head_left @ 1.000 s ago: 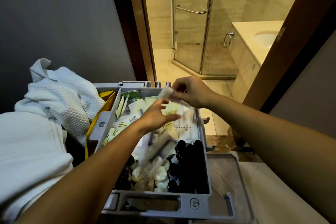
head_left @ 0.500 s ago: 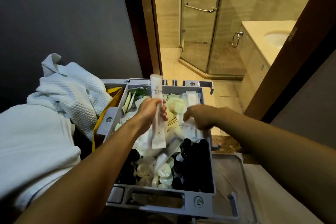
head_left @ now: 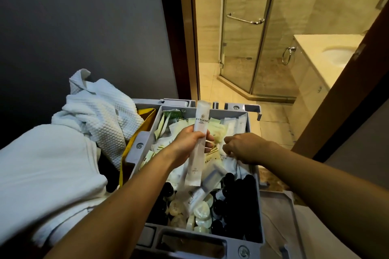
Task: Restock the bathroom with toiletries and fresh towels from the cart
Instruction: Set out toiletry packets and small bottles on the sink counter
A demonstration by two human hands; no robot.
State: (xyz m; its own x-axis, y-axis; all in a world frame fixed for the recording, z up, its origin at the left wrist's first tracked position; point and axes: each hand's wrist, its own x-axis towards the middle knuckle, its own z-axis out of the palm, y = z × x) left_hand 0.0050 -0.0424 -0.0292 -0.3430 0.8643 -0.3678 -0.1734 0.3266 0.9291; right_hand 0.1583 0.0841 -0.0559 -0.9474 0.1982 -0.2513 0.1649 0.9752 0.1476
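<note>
A long white toiletry sachet (head_left: 199,143) stands upright above the grey cart tray (head_left: 255,206), gripped at mid-length by the left hand (head_left: 189,146). The right hand (head_left: 242,148), fingers curled, picks among the packets (head_left: 219,132) at the tray's far end. White towels (head_left: 63,153) lie left of the tray. Half a second on, both hands are little moved.

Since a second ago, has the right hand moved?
Yes. The right hand dropped from above the grey tray's far end down among the sachets.
</note>
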